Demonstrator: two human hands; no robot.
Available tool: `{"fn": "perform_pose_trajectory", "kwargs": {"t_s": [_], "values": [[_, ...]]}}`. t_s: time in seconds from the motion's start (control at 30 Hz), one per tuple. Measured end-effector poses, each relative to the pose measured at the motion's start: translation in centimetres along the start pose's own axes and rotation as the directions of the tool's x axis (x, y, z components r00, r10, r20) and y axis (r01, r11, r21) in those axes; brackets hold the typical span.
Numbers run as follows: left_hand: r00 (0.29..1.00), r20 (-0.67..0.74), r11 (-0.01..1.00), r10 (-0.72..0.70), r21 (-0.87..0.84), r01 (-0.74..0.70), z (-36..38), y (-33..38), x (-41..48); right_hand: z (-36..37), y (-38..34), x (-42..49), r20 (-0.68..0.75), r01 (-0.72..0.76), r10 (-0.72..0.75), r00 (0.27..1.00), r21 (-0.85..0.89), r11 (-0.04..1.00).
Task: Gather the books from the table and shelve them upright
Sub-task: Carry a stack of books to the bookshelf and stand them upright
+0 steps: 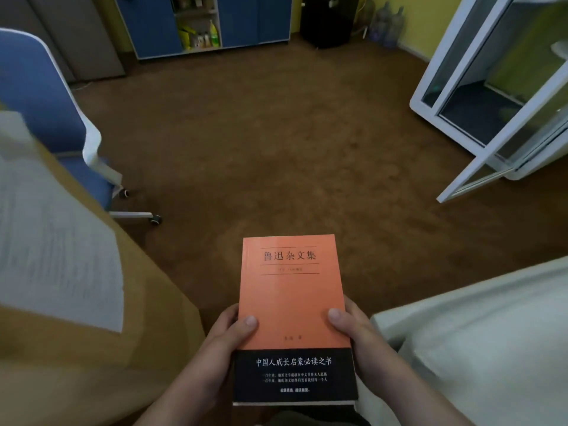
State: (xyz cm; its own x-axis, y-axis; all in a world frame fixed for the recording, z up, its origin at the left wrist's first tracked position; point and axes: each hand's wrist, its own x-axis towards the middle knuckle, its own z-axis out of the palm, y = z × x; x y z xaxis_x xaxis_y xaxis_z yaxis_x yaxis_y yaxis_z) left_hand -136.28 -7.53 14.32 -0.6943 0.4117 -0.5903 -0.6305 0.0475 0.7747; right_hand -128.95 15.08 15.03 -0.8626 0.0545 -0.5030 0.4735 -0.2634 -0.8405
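An orange book (290,296) with a black band across its lower cover lies flat and face up in both my hands, low in the middle of the view, above the brown carpet. My left hand (229,336) grips its left edge, thumb on the cover. My right hand (353,333) grips the right edge the same way. A thin edge of something shows under the orange cover; I cannot tell whether a second book lies beneath it.
A wooden table (92,348) with a printed sheet (58,241) stands at the left, a blue wheeled chair (46,112) behind it. A white surface (476,333) is at the lower right. A glass-doored white cabinet (491,96) stands open at the right, and a blue shelf unit (199,23) far back.
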Motion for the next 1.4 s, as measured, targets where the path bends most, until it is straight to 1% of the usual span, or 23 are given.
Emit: {"fn": "perform_pose_trajectory", "kwargs": {"t_s": [0.27,0.37,0.5,0.63,0.77,0.9,1.03,1.1,1.2,1.27,1.37,1.4], "values": [[0.994,-0.102,0.999,0.023,-0.028,-0.026,1.0,8.4,11.8,-4.1,-8.3,13.4,0.083,-0.015,0.017,0.996,-0.032,0.999],[0.987,-0.161,0.998,0.014,-0.056,-0.023,0.3,11.0,15.0,-4.3,-10.8,17.5,0.112,-0.024,0.026,0.993,-0.022,0.999],[0.987,-0.162,0.996,0.004,-0.083,-0.018,-1.3,14.7,18.7,-3.5,-14.1,22.6,0.145,-0.012,0.018,0.989,-0.043,0.999],[0.985,-0.172,0.992,-0.015,-0.128,-0.007,-4.8,18.4,23.9,-1.6,-16.8,29.3,0.140,-0.004,0.015,0.990,-0.079,0.997],[0.980,-0.195,0.989,0.028,-0.139,-0.056,-9.0,22.5,29.3,1.5,-20.7,37.1,0.144,0.024,-0.003,0.990,-0.146,0.989],[0.973,-0.222,0.978,0.070,-0.177,-0.110,-12.8,26.9,33.2,4.9,-24.7,44.4,0.206,0.056,-0.011,0.979,-0.218,0.974],[0.956,-0.277,0.964,0.101,-0.212,-0.163,-16.7,30.1,35.3,8.4,-27.4,50.1,0.253,0.035,0.030,0.967,-0.249,0.968],[0.944,-0.320,0.962,0.084,-0.221,-0.160,-18.8,31.0,36.0,10.4,-28.4,52.6,0.306,0.025,0.063,0.950,-0.276,0.961],[0.928,-0.359,0.951,0.095,-0.244,-0.191,-21.9,31.6,36.6,13.7,-29.6,56.7,0.386,0.016,0.118,0.915,-0.327,0.945],[0.911,-0.405,0.940,0.079,-0.274,-0.204,-24.1,32.1,37.2,16.2,-30.5,59.6,0.448,0.006,0.163,0.879,-0.353,0.936],[0.840,-0.543,0.938,0.026,-0.276,-0.208,-28.4,33.1,38.8,20.5,-31.8,63.9,0.538,0.021,0.222,0.813,-0.409,0.912],[0.823,-0.566,0.934,0.038,-0.273,-0.231,-29.8,33.2,39.0,22.1,-32.3,65.4,0.566,0.035,0.232,0.791,-0.421,0.906]]}}
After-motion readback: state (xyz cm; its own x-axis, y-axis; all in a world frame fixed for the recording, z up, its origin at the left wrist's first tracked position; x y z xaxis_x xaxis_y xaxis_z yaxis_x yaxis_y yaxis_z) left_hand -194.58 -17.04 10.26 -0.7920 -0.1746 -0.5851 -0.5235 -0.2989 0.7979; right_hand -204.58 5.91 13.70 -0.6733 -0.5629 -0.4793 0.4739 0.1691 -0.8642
